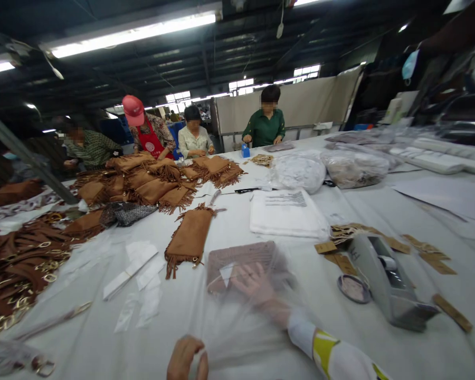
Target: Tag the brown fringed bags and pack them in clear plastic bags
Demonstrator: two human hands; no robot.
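Note:
A clear plastic bag (237, 330) lies on the table in front of me, with a flat brown fringed bag (217, 264) inside its far end. My right hand (251, 282) reaches into the plastic, fingers spread flat over the brown bag and a small white triangle (226, 274). At the near left edge of the plastic bag, my left hand (186, 359) has its fingers curled and seems to grip the film; the exact contact is blurred. Just beyond, a brown fringed suede bag (192, 232) lies unwrapped.
A tape dispenser (391, 285) and brown tags (340, 258) lie right. White packaging sleeves (287, 214) sit ahead. Piled fringed bags (142, 179) and straps (19, 264) fill the left. Paper strips (140, 269) lie nearer. Several co-workers (265, 124) work across the table.

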